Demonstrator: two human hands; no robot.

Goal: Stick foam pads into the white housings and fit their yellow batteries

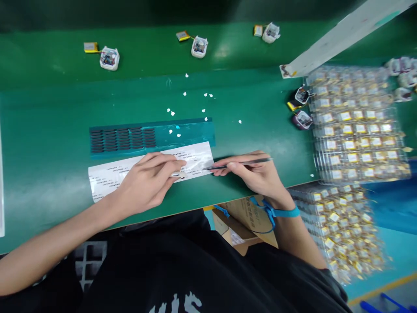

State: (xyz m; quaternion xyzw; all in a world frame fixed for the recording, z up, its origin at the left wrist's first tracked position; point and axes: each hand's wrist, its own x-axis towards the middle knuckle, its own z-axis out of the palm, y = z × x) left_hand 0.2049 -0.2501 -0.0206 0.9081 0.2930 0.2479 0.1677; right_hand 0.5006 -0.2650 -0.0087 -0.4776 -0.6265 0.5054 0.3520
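Note:
My right hand is closed around slim dark tweezers. Their tips meet the right part of a white printed backing sheet lying on the green work mat. Across the middle of that sheet lies my left hand, fingers bent together, with a small white part sticking out from them; the rest of it is hidden by the hand. Behind the sheet is a blue film strip bearing rows of thin dark strips. Small white round stickers are scattered beyond it.
Three white housings with wired batteries stand along the back. A black housing and a purplish one sit at right, beside stacked clear trays of battery parts. A white bar slants above. A cardboard box lies below the table edge.

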